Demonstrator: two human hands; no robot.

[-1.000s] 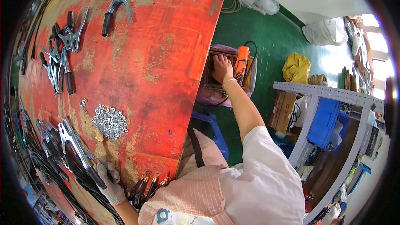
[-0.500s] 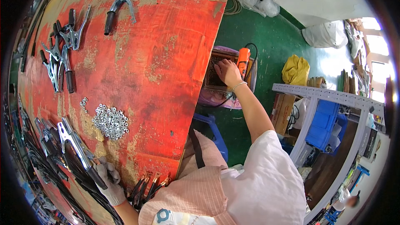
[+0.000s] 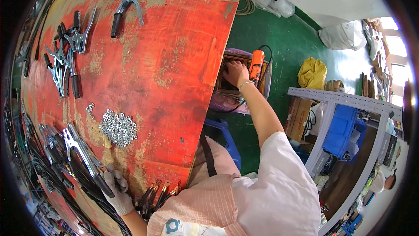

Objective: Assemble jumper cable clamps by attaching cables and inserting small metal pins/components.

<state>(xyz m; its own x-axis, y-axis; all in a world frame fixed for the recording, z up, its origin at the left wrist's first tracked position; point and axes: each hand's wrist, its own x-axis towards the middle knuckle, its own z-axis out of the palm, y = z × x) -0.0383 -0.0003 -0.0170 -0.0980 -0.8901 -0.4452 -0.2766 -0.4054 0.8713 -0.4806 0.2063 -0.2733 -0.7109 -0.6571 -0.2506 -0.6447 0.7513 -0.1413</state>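
My left hand (image 3: pixel 118 194), in a pale glove, is closed round the black handle of a metal spring clamp (image 3: pixel 78 146) at the table's near left. Its silver jaws point away from me. My bare right hand (image 3: pixel 236 72) reaches down past the table's right edge into a wooden box (image 3: pixel 228 89) with dark contents. The fingers are bent inward and their tips are hidden, so what they grip does not show. An orange power tool (image 3: pixel 256 63) with a black cord lies at the box's right side, close to that hand.
Silver nuts (image 3: pixel 118 127) lie piled on the worn red table (image 3: pixel 174 31). Several spring clamps (image 3: pixel 76 39) lie farther off, with one separate clamp (image 3: pixel 127 6). Black cables with copper ends (image 3: pixel 163 190) rest near my body. A blue stool (image 3: pixel 227 137) stands below the table edge, a grey shelf (image 3: pixel 331 96) at right.
My right hand has dipped a little deeper into the box, its fingers more bent. The left hand still holds the clamp. The whole view has shifted slightly.
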